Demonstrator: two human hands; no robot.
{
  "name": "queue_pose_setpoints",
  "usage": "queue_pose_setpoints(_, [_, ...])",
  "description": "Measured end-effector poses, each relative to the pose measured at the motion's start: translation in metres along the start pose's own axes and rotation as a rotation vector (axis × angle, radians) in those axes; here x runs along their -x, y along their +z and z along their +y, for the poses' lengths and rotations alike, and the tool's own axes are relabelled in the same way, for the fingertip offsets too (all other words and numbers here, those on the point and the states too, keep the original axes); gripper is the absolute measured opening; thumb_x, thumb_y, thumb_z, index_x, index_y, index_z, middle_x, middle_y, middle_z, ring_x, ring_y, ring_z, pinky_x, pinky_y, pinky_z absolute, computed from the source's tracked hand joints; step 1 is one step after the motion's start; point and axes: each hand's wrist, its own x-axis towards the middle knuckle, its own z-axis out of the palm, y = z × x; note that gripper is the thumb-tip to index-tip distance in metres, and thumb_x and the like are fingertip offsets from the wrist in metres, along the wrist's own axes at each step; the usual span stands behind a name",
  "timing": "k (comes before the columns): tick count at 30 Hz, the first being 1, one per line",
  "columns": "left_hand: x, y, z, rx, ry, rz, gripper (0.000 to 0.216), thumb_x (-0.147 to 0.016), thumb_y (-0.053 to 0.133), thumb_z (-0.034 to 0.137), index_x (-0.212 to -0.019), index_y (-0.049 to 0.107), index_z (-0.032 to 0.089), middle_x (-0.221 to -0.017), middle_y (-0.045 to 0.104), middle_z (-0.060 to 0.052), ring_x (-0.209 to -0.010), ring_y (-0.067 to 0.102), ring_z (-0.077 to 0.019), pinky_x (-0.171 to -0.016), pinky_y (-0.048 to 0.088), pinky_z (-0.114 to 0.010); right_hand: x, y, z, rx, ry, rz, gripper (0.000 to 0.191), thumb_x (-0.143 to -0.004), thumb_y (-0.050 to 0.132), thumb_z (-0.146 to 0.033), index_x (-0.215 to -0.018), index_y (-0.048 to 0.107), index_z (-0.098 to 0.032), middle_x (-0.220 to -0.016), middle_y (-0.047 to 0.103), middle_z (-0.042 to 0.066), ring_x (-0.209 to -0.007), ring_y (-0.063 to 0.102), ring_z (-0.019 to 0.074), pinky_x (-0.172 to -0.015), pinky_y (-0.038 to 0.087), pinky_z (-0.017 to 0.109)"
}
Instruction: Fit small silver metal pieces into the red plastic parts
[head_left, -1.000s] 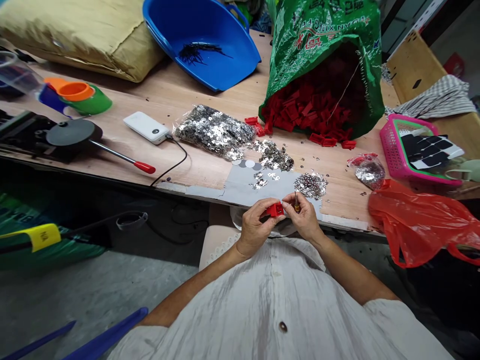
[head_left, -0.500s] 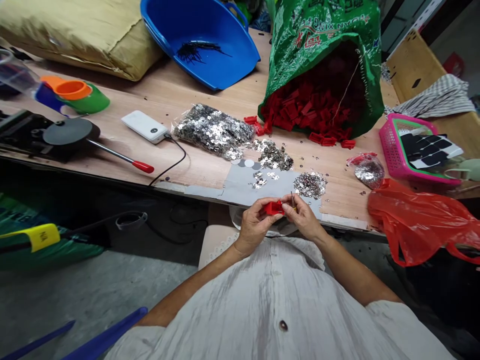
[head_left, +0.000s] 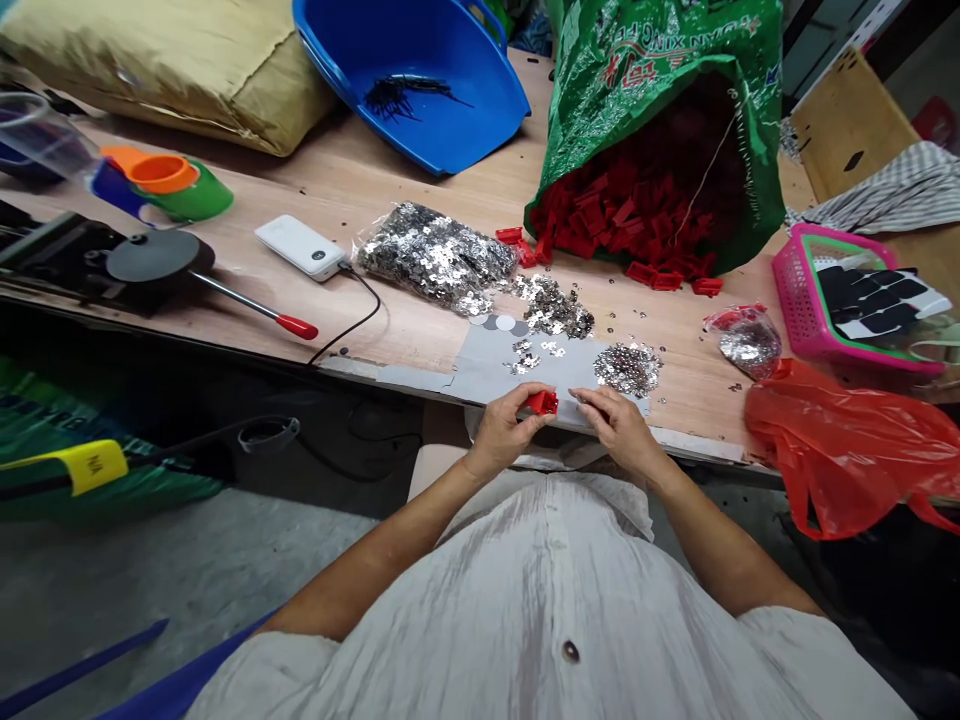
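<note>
At the table's front edge, my left hand [head_left: 501,435] pinches a small red plastic part [head_left: 543,402] between thumb and fingers. My right hand [head_left: 624,430] is just to the right, its fingers closed on a thin tool [head_left: 576,396] whose kind is too small to make out. A small gap separates the tool from the red part. Beyond my hands, small shiny metal pieces [head_left: 523,360] lie on a grey sheet [head_left: 480,372]. A round heap of tiny metal parts [head_left: 628,368] sits close to my right fingers, and another pile of metal pieces [head_left: 555,308] lies farther back.
A green sack [head_left: 600,120] spills red plastic parts [head_left: 622,220] at the back. Left of it are a clear bag of metal pieces [head_left: 435,255], a blue scoop [head_left: 450,120], a white power bank [head_left: 300,247] and a lever press [head_left: 154,257]. A pink basket [head_left: 799,300] and red bag [head_left: 847,440] are right.
My hands have drawn apart. The tool has come away from the red part and tipped over from upright. The whole view has shifted slightly.
</note>
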Motion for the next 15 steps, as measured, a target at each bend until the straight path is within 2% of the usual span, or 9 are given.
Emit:
queue_pose_setpoints(5, [-0.014, -0.011, -0.006, -0.19, 0.059, -0.096, 0.035, -0.079, 0.068, 0.022, -0.114, 0.066, 0.021, -0.108, 0.071, -0.006, -0.104, 0.066, -0.0221, -0.093, 0.048, -0.032, 0.001, 0.006, -0.005, 0.117, -0.041, -0.016, 0.018, -0.09, 0.056, -0.025, -0.104, 0.068, -0.022, -0.092, 0.071, 0.004, -0.083, 0.065, 0.0182, -0.076, 0.048, 0.03])
queue_pose_setpoints(10, [-0.025, -0.017, -0.009, -0.228, 0.074, -0.2, 0.035, -0.076, 0.069, 0.025, -0.111, 0.068, 0.021, -0.103, 0.072, -0.005, -0.115, 0.062, -0.0259, -0.103, 0.043, -0.036, -0.003, 0.008, -0.007, 0.178, -0.072, -0.035, 0.017, -0.09, 0.057, -0.021, -0.101, 0.069, -0.022, -0.094, 0.071, 0.004, -0.085, 0.066, 0.0177, -0.078, 0.049, 0.029])
queue_pose_setpoints(15, [-0.03, -0.021, -0.013, -0.203, 0.091, -0.241, 0.034, -0.075, 0.071, 0.03, -0.108, 0.068, 0.02, -0.102, 0.073, -0.003, -0.105, 0.066, -0.0234, -0.109, 0.038, -0.039, -0.004, 0.01, -0.007, 0.208, -0.089, -0.045, 0.017, -0.09, 0.057, -0.019, -0.101, 0.069, -0.022, -0.095, 0.071, 0.004, -0.085, 0.066, 0.0171, -0.079, 0.049, 0.028])
